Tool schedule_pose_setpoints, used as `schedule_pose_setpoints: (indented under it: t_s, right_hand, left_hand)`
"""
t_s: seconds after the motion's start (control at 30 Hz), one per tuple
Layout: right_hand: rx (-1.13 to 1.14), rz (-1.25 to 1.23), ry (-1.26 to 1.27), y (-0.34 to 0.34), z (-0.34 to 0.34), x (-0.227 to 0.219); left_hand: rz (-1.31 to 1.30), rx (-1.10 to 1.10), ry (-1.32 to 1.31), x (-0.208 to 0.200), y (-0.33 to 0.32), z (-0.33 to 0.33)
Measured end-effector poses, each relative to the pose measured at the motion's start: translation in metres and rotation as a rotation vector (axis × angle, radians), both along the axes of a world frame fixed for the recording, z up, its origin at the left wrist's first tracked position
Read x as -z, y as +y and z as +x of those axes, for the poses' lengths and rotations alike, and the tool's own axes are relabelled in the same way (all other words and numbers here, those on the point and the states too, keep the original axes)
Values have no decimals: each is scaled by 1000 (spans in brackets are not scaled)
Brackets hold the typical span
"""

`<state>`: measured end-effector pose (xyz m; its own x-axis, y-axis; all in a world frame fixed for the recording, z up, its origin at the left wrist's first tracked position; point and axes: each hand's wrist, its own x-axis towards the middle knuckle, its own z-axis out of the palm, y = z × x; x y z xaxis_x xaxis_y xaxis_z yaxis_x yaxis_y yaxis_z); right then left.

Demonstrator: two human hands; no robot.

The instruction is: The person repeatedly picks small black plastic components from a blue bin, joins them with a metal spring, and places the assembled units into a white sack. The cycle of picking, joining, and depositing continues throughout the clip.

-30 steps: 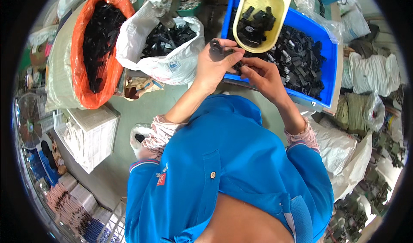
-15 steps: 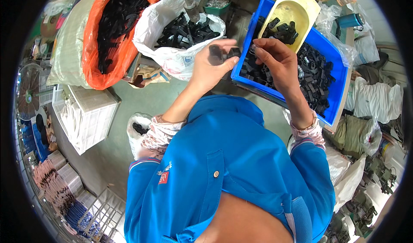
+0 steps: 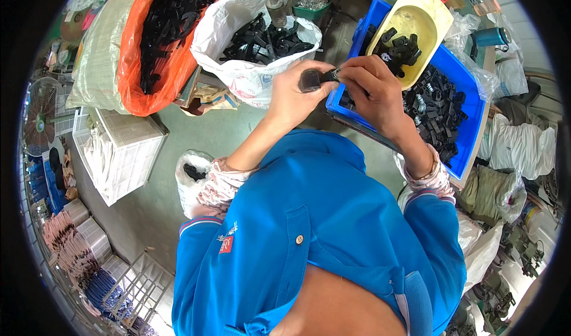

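My left hand (image 3: 286,98) is closed around a black plastic part (image 3: 309,81), whose narrow end points right. At that end my right hand (image 3: 376,92) pinches a small metal spring (image 3: 336,74), its coils partly hidden by my fingertips. The two hands nearly touch, just over the left edge of a blue bin (image 3: 470,101). Small black pieces (image 3: 437,113) and several springs fill this bin. Across its far side rests a yellow tray (image 3: 407,16) with more black pieces (image 3: 405,50) in it.
Left of the bin stands a white sack (image 3: 253,79) of black parts, with a metal spindle above it. Farther left is an orange-lined sack (image 3: 132,77). A white plastic crate (image 3: 128,160) and a small white bag (image 3: 189,190) sit on the floor.
My right hand has moved left with the spring and brought it to the end of the black part. My left hand still holds the part, now turned a little. The view has shifted slightly.
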<state>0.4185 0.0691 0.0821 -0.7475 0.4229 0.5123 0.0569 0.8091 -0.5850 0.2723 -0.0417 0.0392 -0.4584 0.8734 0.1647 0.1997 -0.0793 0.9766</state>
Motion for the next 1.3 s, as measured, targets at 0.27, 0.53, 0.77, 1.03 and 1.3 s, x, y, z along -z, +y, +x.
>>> schedule_pose_setpoints:
  t_s: [0.27,0.53,0.77,1.03,1.3]
  right_hand:
    - [1,-637,-53,9,1,0]
    - [96,-1244,209,-26,10,49]
    - [122,-1428,432,-14,19,62]
    - [146,-1336,483,-9,26,65]
    - [164,-1175,367,-9,29,72]
  left_hand:
    - [107,15,31,-2,3,5]
    - [137,-76,-247,13,17,6]
    - [77,133,-414,5,26,-2]
    - [56,99,-76,8,29,-7]
    - [-186,77,-159,14,23,-7]
